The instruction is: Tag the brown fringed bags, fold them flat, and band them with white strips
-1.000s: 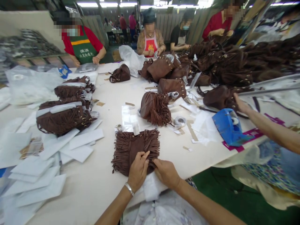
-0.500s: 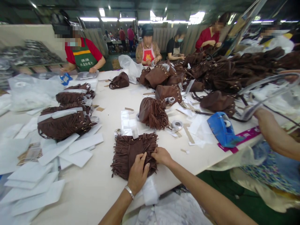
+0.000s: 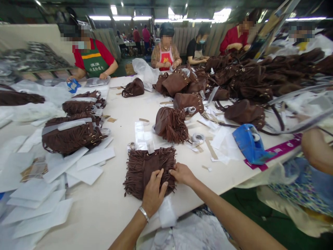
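Note:
A flat brown suede bag with fringe [image 3: 145, 166] lies on the white table [image 3: 109, 205] right in front of me. My left hand [image 3: 153, 193] presses flat on its near edge, fingers stretched over the suede, a bracelet at the wrist. My right hand [image 3: 182, 173] grips the bag's right lower side, fingers curled into the fringe. White paper [image 3: 166, 213] sticks out from under the bag beneath my left hand.
Stacked fringed bags [image 3: 71, 133] and white paper sheets [image 3: 39, 205] lie at left. Another fringed bag [image 3: 170, 125], a blue tape dispenser [image 3: 248, 143] and a heap of brown bags [image 3: 260, 80] sit beyond. Several people work around the table; a person's arm [image 3: 314, 149] is at right.
My right hand slid from the bag's near edge up to its right side. My left hand stayed pressed on the bag. The person at right drew their arm back.

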{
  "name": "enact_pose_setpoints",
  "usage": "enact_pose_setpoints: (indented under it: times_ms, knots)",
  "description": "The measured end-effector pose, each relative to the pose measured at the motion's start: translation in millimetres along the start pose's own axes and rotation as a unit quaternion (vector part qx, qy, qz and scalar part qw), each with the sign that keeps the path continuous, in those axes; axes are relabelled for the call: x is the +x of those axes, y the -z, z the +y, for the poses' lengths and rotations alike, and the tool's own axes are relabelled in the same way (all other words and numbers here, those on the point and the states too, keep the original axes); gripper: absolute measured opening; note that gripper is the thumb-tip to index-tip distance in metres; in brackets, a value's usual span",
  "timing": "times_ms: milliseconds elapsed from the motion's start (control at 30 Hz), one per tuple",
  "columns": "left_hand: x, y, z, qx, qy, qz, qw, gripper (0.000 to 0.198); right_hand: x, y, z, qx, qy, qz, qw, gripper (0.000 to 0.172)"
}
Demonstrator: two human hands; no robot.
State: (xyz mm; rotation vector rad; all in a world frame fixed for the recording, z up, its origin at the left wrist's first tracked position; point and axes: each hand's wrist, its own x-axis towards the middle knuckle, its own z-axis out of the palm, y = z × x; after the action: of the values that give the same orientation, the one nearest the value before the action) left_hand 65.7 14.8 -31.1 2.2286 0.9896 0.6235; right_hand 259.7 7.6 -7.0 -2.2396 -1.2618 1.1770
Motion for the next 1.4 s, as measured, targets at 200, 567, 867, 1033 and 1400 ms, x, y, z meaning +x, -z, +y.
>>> enact_pose_setpoints:
  times_ms: [200, 567, 867, 1033, 1400]
  knots:
    - [0, -1.6, -1, 0.007, 0.004, 0.01, 1.0, 0.051, 18, -2, -26, -0.02, -0.03, -0.043, 0.998, 0.008]
    - [2, 1.3, 1, 0.011, 0.016, 0.005, 1.0, 0.049, 5, 11, 7, 0.112, -0.021, -0.113, 0.987, 0.017]
    - [5, -6.3, 8, 0.088, 0.015, -0.024, 0.996, 0.047, -28, 45, -27, -0.076, 0.073, 0.071, 0.992, 0.033]
    - [-1, -11.3, 3, 0.039, 0.053, -0.021, 0.998, 0.061, -33, 13, -44, -0.105, 0.368, 0.325, 0.865, 0.056]
    - [15, 50.1, 9, -0.002, -0.018, 0.028, 0.999, 0.037, 12, -60, 35, -0.292, 0.4, 0.256, 0.83, 0.073]
